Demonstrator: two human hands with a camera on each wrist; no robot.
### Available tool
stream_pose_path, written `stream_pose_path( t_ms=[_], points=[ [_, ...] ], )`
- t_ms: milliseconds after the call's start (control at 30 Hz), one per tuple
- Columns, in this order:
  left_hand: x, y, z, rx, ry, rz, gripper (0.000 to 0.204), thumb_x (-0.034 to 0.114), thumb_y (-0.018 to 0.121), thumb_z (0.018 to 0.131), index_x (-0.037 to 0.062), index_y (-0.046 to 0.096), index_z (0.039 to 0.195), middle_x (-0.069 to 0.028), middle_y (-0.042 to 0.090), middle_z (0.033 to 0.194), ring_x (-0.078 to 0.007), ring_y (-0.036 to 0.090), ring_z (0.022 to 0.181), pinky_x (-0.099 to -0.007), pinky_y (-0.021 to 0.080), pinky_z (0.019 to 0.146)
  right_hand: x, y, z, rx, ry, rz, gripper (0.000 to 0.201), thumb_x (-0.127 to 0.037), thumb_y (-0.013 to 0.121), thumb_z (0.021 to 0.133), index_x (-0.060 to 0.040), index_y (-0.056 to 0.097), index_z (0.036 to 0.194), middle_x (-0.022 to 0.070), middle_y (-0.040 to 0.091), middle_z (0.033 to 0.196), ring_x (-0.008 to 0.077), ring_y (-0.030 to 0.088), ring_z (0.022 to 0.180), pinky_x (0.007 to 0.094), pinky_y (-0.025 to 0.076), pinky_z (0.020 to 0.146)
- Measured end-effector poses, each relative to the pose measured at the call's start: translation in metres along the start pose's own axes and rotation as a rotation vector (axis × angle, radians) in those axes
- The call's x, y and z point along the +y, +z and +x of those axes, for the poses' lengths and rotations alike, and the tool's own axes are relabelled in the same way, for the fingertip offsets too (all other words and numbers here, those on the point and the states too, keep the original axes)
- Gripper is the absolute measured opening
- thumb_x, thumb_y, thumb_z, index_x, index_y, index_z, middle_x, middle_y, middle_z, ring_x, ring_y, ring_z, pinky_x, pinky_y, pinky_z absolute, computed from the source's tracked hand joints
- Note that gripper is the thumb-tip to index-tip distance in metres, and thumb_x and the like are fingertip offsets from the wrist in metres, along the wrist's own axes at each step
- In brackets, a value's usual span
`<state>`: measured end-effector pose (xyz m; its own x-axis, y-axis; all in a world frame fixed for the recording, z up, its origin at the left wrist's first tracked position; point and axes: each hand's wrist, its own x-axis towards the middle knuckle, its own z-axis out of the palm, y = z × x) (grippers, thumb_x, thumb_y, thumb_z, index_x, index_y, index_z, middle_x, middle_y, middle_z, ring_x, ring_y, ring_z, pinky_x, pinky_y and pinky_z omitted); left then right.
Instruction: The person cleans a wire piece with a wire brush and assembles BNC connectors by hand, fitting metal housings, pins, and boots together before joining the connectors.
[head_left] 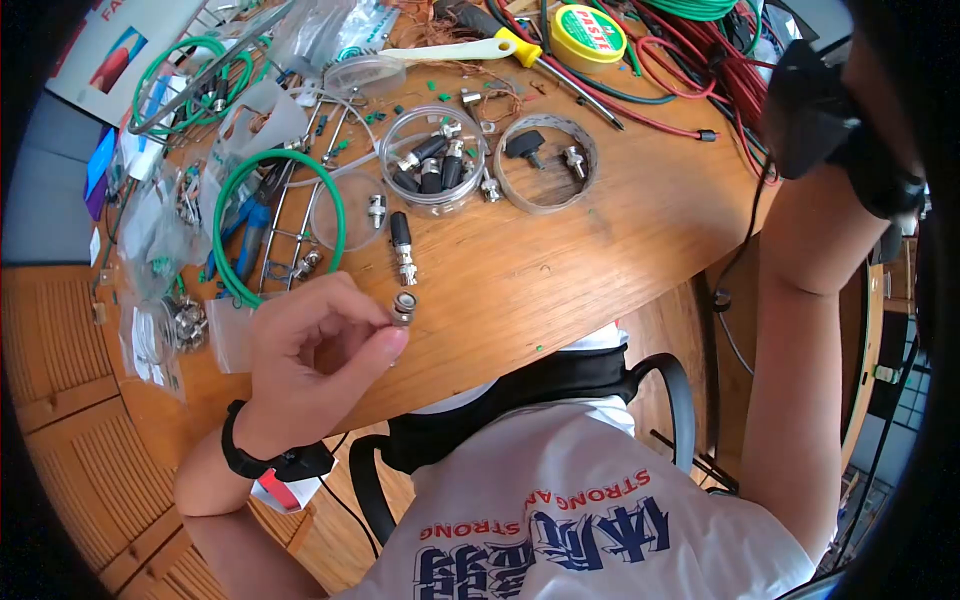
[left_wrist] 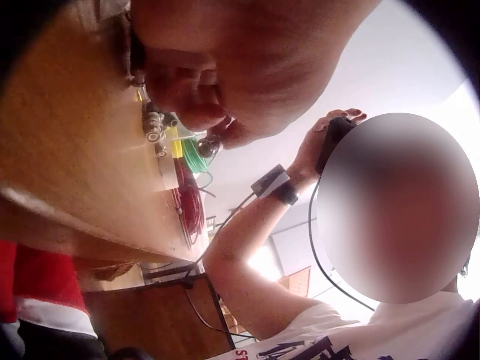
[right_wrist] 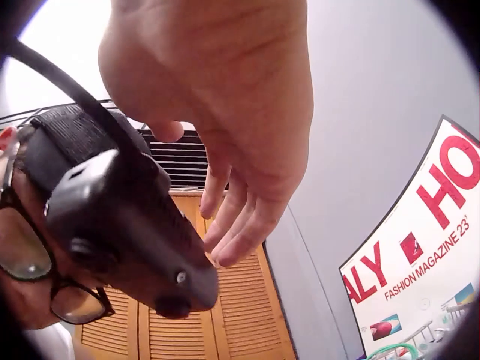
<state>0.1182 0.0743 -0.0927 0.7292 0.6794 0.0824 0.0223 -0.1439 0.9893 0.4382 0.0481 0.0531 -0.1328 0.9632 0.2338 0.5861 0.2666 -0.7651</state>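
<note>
Between thumb and index fingertip, my left hand (head_left: 310, 350) (left_wrist: 247, 67) pinches a small silver metal connector (head_left: 404, 306) (left_wrist: 209, 146), held over the table near its front edge. Just beyond it on the wood lies a black-and-silver connector (head_left: 402, 248). My right hand (right_wrist: 225, 112) (left_wrist: 306, 156) is raised beside the head-worn camera (right_wrist: 139, 225), holding nothing visible, its fingers extended and slightly bent. Whether they touch the camera, I cannot tell.
Further back stand a clear round tub (head_left: 437, 208) of connectors and a shallow ring-shaped dish (head_left: 545, 208). A green cable loop (head_left: 340, 215), plastic bags (head_left: 150, 230), a screwdriver (head_left: 580, 92), a yellow paste tin (head_left: 588, 38) and red cables (head_left: 715, 75) surround them.
</note>
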Motion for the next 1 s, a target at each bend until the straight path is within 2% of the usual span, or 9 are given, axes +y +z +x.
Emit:
stream_pose_path(
  t_ms=[200,267,300,367,433,500,833,867,1000],
  points=[
    [0.013,0.009,-0.003,-0.014,-0.032,0.565,0.018,0.001,0.082,0.085,0.0047,0.066,0.079,-0.0009,0.053,0.059,-0.0081,0.046,0.047,-0.0268,0.032,0.045,-0.012,-0.01,0.02,-0.076,-0.042,0.019,0.036,-0.034,0.059,0.109,-0.0032,0.075,0.12,0.0121,0.075,0.099,0.0178,0.069,0.088,0.0319,0.056,0.086],
    [0.013,0.009,-0.005,-0.015,-0.014,0.6,0.019,0.001,0.081,0.084,0.0051,0.064,0.077,-0.002,0.053,0.058,-0.0108,0.047,0.046,-0.0279,0.033,0.045,0.026,-0.017,0.02,-0.303,0.093,-0.1,0.029,-0.026,0.064,0.107,0.0008,0.076,0.109,0.0036,0.071,0.083,0.0121,0.066,0.078,0.0292,0.055,0.074],
    [0.013,0.009,-0.006,-0.02,-0.008,0.64,0.021,0.002,0.081,0.084,0.0055,0.062,0.076,-0.003,0.052,0.058,-0.0135,0.047,0.045,-0.0289,0.034,0.045,0.048,-0.023,0.023,-0.411,-0.131,-0.252,0.021,-0.017,0.07,0.101,0.0026,0.076,0.103,0.0094,0.074,0.08,0.0168,0.068,0.071,0.0312,0.054,0.067],
    [0.014,0.01,-0.005,-0.01,-0.014,0.649,0.025,0.002,0.08,0.084,0.0064,0.058,0.073,-0.0024,0.05,0.057,-0.016,0.049,0.045,-0.0309,0.035,0.044,0.049,-0.012,0.008,-0.406,0.064,-0.413,0.025,-0.025,0.071,0.102,-0.0008,0.072,0.095,-0.0011,0.06,0.07,0.0062,0.054,0.062,0.0233,0.04,0.057],
    [0.013,0.009,-0.005,0.003,0.024,0.713,0.027,0.004,0.079,0.084,0.007,0.055,0.073,-0.0024,0.047,0.057,-0.0179,0.048,0.046,-0.0326,0.035,0.045,0.048,-0.004,0.001,-0.387,0.212,-0.373,0.025,-0.018,0.079,0.094,-0.0008,0.069,0.079,-0.0032,0.052,0.058,0.0067,0.046,0.055,0.0253,0.034,0.051],
    [0.012,0.008,-0.003,0.003,0.022,0.729,0.027,0.005,0.079,0.085,0.0074,0.054,0.073,-0.0025,0.046,0.057,-0.0187,0.048,0.046,-0.0335,0.035,0.045,0.053,0.0,0.0,-0.438,0.055,-0.556,0.022,-0.014,0.082,0.088,0.0003,0.069,0.077,0.0009,0.052,0.058,0.0101,0.049,0.054,0.0269,0.036,0.052],
    [0.011,0.007,-0.001,0.02,-0.065,0.774,0.03,0.013,0.082,0.087,0.0092,0.055,0.074,-0.0011,0.04,0.051,-0.0178,0.042,0.041,-0.0333,0.031,0.043,0.066,0.02,-0.018,-0.347,0.082,-0.633,0.012,-0.009,0.084,0.077,-0.0032,0.079,0.086,0.0073,0.06,0.06,0.0198,0.057,0.054,0.0338,0.044,0.058],
    [0.01,0.008,-0.001,0.016,-0.066,0.773,0.03,0.013,0.082,0.087,0.0092,0.055,0.074,-0.0011,0.04,0.051,-0.0178,0.042,0.041,-0.0333,0.031,0.043,0.063,0.022,-0.017,-0.384,0.152,-0.631,0.014,-0.013,0.083,0.077,-0.0019,0.079,0.086,0.014,0.07,0.074,0.0326,0.07,0.078,0.043,0.054,0.074],
    [0.01,0.007,0.0,0.028,-0.084,0.74,0.03,0.011,0.084,0.086,0.0097,0.056,0.075,0.0007,0.04,0.049,-0.0151,0.042,0.04,-0.0314,0.031,0.043,0.06,0.026,-0.012,-0.449,0.229,-0.611,0.016,-0.015,0.084,0.078,-0.0012,0.078,0.084,0.0138,0.071,0.078,0.0331,0.069,0.083,0.0429,0.054,0.078]
  ],
)
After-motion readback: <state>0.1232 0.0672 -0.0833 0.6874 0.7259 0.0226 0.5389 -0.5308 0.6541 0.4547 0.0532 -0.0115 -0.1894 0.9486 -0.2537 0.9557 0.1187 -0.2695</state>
